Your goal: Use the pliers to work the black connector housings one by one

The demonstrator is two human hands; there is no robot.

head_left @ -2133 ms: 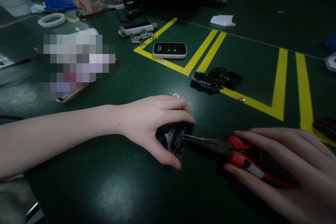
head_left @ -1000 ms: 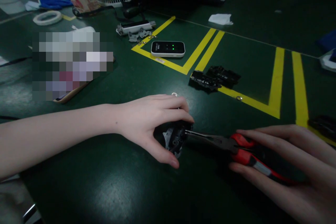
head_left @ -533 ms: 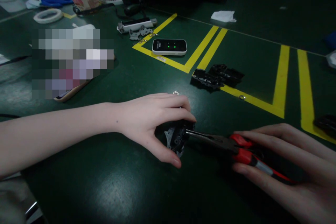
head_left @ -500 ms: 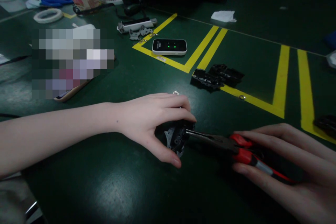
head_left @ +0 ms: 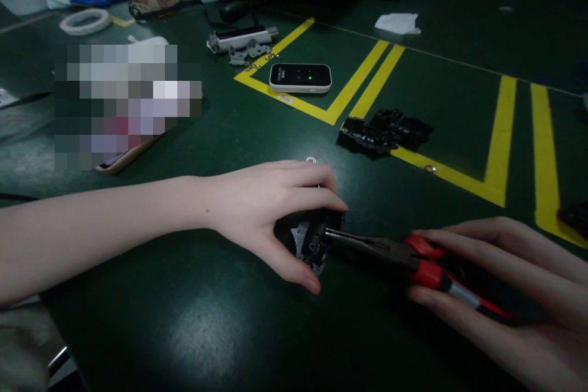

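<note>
Inside the table's (head_left: pixel 206 331) near-left edge, the left hand (head_left: pixel 271 205) pinches a black part (head_left: pixel 316 246). The right hand (head_left: pixel 537 275) clasps pliers (head_left: pixel 425 272) (red-handled), pointed at it.

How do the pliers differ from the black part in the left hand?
The pliers are long and narrow-nosed; the black part is compact.
The pliers have red on their handles; the black part shows a grey piece.
The right hand holds the pliers; the left hand grips the black part.
Both include dark surfaces.

red-and-black pliers (head_left: pixel 425 272), black-and-grey part (head_left: pixel 316 245), dark green table (head_left: pixel 257 337), yellow stripes (head_left: pixel 500 141)
</note>
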